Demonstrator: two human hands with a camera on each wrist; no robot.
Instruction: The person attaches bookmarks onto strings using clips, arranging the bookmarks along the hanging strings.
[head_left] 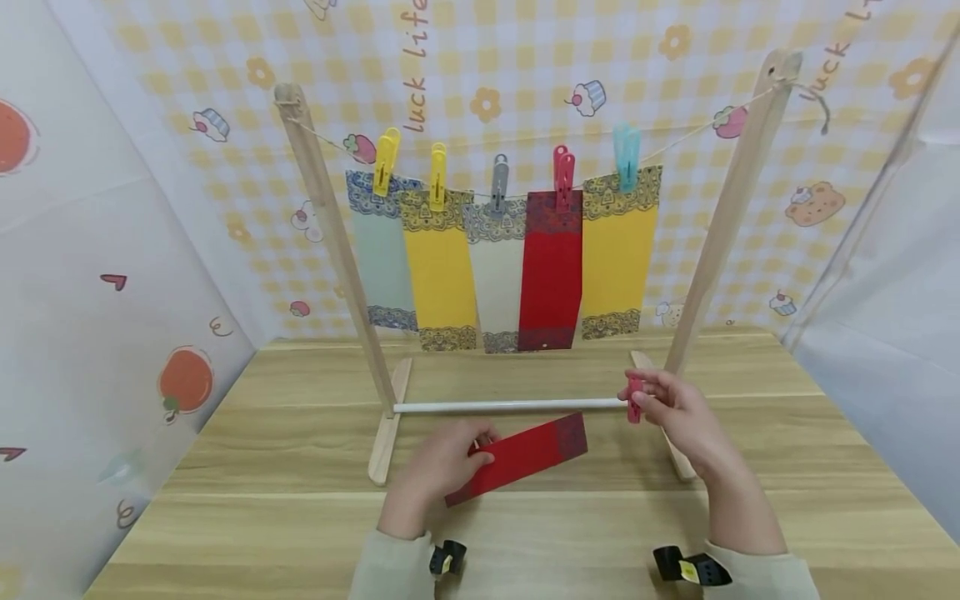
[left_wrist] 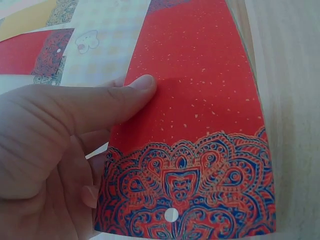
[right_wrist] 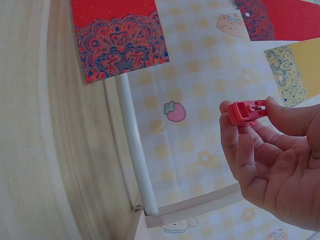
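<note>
My left hand (head_left: 447, 457) pinches a red paper bookmark (head_left: 525, 452) by its left long edge, thumb on top. The bookmark has ornate blue-patterned ends, and a small punched hole (left_wrist: 171, 215) shows near the closer end in the left wrist view. In my right hand (head_left: 678, 412) a red clothespin (head_left: 634, 400) is pinched between thumb and fingers, near the right foot of the rack. Behind the hands, a string (head_left: 697, 131) carries several clipped bookmarks: pale green, yellow, cream, a red one (head_left: 551, 275) and another yellow one (head_left: 615, 258).
Two wooden posts (head_left: 333, 233) hold the string, joined low down by a white rod (head_left: 510, 406). Yellow, grey, pink and blue clothespins (head_left: 627, 158) grip the hung bookmarks. A yellow-checked cloth (head_left: 487, 50) covers the back wall above the wooden table (head_left: 247, 517).
</note>
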